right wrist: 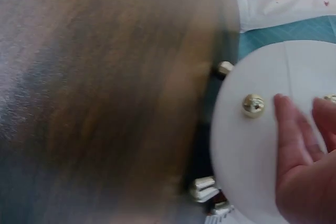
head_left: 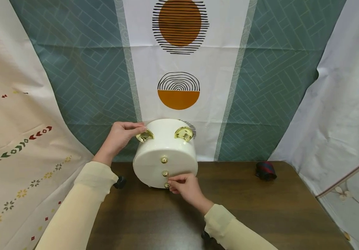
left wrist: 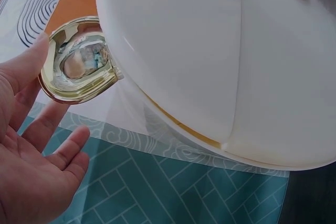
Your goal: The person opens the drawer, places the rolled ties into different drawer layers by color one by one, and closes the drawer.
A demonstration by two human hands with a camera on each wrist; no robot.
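Note:
A glossy white round box (head_left: 154,166) stands on the table, with gold knobs in a line down its front and two gold rounded pieces on top, like ears. My left hand (head_left: 121,137) pinches the rim of the left gold ear-shaped piece (left wrist: 79,64) between thumb and fingers; its other fingers hang loosely below. At the box front, my right hand (head_left: 185,189) has its fingertips beside the middle knob (head_left: 165,173) and the bottom knob (head_left: 167,185). In the right wrist view its extended fingers (right wrist: 289,129) stand apart from the bottom knob, a gap between finger and thumb.
A rolled dark red and navy cloth (head_left: 266,171) lies at the table's back right. The patterned curtain (head_left: 104,69) hangs close behind the box. More draped cloth borders both sides of the brown wooden table (head_left: 229,194). The upper knob (head_left: 164,159) is uncovered.

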